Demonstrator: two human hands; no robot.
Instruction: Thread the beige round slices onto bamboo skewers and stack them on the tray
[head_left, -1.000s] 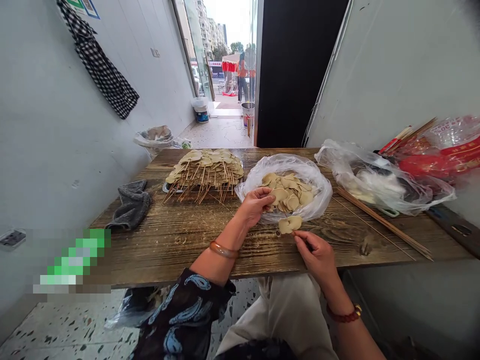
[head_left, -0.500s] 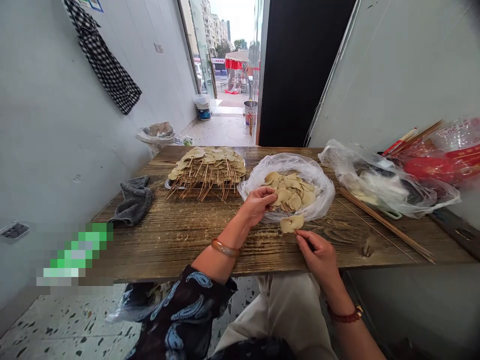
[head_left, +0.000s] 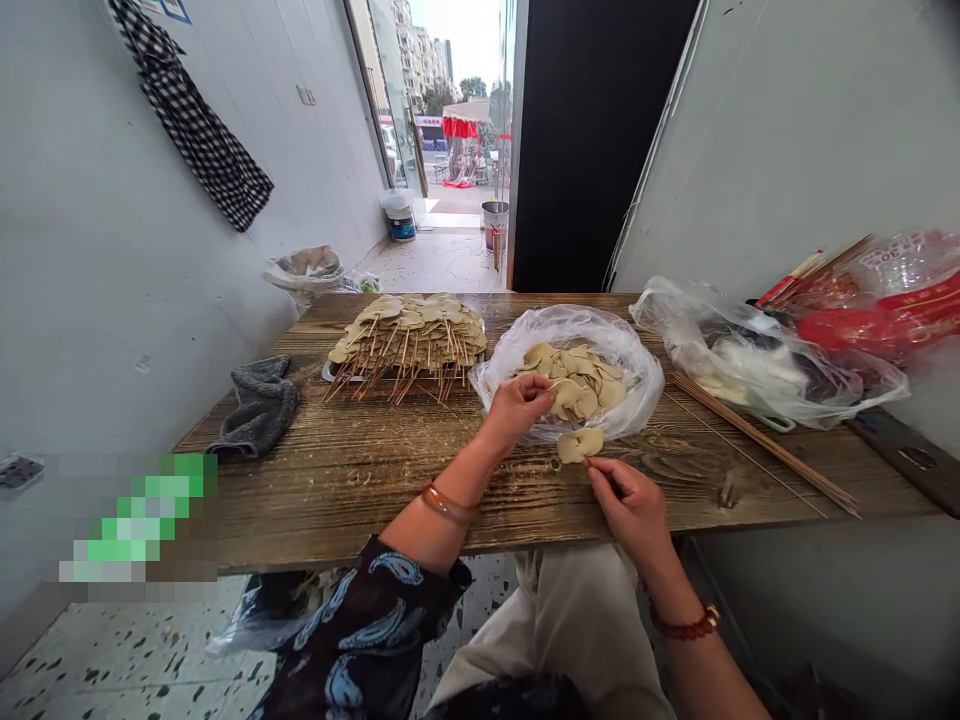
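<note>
My right hand (head_left: 631,502) is closed on a thin wooden skewer, gripping it just below the pale yellow potato slices (head_left: 580,445) threaded on it. My left hand (head_left: 521,405) pinches another potato slice (head_left: 564,396) between thumb and fingers, at the near side of an open clear plastic bag (head_left: 643,398). Inside that bag lies a heap of loose potato slices (head_left: 577,366). The skewer's upper tip is hard to make out against the slices. To the left, filled skewers (head_left: 412,340) are stacked on a metal tray (head_left: 330,372), sticks toward me.
A bundle of bare skewers (head_left: 765,445) lies on the wooden table (head_left: 360,500) at right, one stick apart from it. Beyond are a plastic bag (head_left: 697,325), red packaging (head_left: 862,325) and a dark flat tool (head_left: 904,455). A grey cloth (head_left: 259,405) rests at left.
The view has shifted slightly. Both hands keep nearly the same places; the slice in my left hand now sits against the heap, and the skewer's tip shows less clearly.
</note>
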